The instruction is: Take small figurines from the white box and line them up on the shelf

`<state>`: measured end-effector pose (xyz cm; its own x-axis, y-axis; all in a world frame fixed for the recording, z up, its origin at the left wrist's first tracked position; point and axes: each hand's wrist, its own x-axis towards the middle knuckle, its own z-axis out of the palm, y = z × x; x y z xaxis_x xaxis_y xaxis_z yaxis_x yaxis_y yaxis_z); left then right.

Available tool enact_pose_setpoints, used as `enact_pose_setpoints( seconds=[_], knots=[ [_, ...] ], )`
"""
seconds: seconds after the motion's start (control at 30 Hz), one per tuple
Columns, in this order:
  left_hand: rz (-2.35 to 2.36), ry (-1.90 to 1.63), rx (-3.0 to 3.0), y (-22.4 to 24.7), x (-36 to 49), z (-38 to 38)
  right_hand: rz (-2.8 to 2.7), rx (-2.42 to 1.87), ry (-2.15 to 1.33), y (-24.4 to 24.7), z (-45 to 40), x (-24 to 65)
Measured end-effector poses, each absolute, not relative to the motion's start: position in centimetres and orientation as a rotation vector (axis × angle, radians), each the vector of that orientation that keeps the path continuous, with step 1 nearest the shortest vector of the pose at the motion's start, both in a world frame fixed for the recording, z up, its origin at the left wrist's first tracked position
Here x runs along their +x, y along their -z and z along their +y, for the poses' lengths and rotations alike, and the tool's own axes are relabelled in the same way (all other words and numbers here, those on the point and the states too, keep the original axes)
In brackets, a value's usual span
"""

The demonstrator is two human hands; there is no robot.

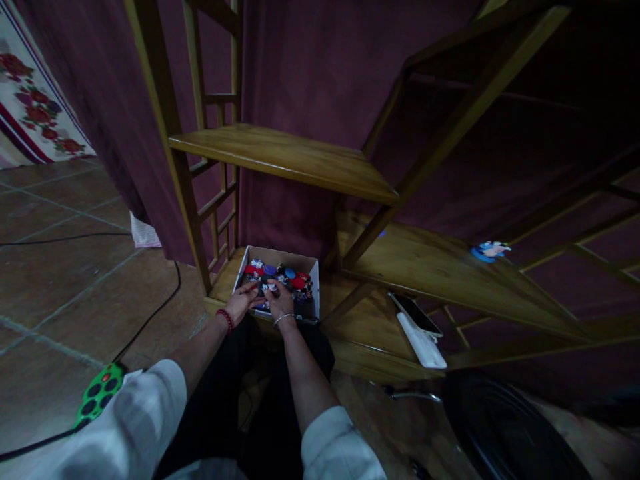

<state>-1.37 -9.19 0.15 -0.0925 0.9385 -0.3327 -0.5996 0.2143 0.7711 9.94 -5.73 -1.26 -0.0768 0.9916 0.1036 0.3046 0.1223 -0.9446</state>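
At the lower left of the frame, a green power strip (pixel 100 390) lies on the tiled floor (pixel 55 293), well apart from both hands. Right of it, at lower centre-left, the left hand (pixel 240 304) reaches in over the near left part of an open box (pixel 315 287), its fingers drawn in narrow at the left side of a small white figure (pixel 269 287); whether they grip it or only steady it, I cannot tell. The figure sits between the two sets of fingertips, just above the other figures (pixel 301 283) in the box. It is too small to tell its long axis, whereas the box's long side runs left to right, dipping slightly rightward. The right hand (pixel 280 301) comes in from the figure's lower right, thumb and forefinger seemingly pinched on it, so neither hand is clearly nearer. Well off to the right, a blue-based figure (pixel 490 251) rests on the higher wooden shelf (pixel 425 257), out of reach of either hand's present position.
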Motion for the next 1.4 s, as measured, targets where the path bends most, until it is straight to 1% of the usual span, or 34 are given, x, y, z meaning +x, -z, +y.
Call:
enact_pose_setpoints(
  seconds=[0.93,1.13,1.4],
  knots=[
    [1.032,-1.341,0.434,-0.44,-1.24,-9.26,-1.539,-1.296,-0.937,0.51,-6.0,9.93],
    [0.997,-1.336,0.434,-0.54,-1.44,-9.29,-1.602,-1.323,-0.921,1.1,-5.63,10.17],
    [1.007,-1.327,0.459,-0.11,-1.26,-9.22,-1.657,-1.318,-0.905,0.68,-5.58,10.35]
  ],
)
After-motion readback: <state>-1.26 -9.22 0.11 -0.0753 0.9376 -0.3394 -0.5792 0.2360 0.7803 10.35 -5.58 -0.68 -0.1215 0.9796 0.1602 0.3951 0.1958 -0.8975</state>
